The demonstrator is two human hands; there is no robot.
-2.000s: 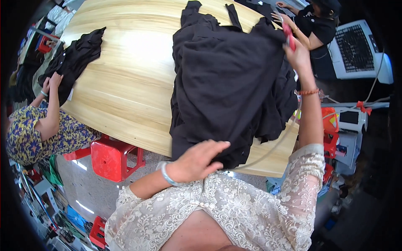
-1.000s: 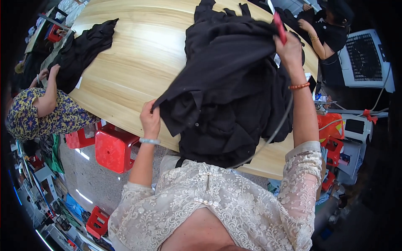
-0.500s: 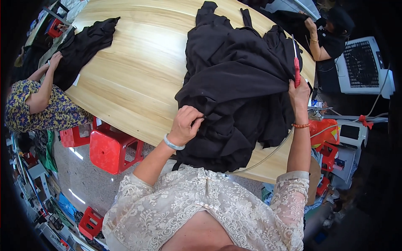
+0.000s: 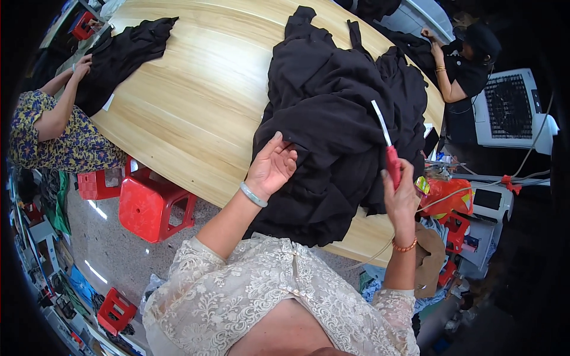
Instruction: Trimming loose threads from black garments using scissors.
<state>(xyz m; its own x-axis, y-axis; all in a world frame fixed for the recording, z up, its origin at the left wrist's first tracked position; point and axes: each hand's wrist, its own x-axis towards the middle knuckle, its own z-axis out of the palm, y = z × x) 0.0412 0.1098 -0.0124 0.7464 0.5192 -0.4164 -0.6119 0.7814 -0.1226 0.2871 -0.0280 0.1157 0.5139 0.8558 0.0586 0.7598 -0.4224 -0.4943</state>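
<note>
A large heap of black fabric, apparently garments, lies bunched on the wooden table in front of me. My left hand is over its near left side, palm turned up, fingers loosely curled and apart, with nothing in it. Red-handled scissors are gripped in my right hand, at the heap's right side. Their metal blades point up and away over the cloth and look closed. How the fingers sit in the handles is partly hidden.
The light wooden table has a curved edge. Across it on the left, a person in a patterned top handles black cloth; another works at the far right. Red stools stand left. An orange-red bag and a cable are at right.
My right hand has let go of the fabric's right edge and drawn toward me and left with the scissors. My left hand has released the cloth and turned palm up.
</note>
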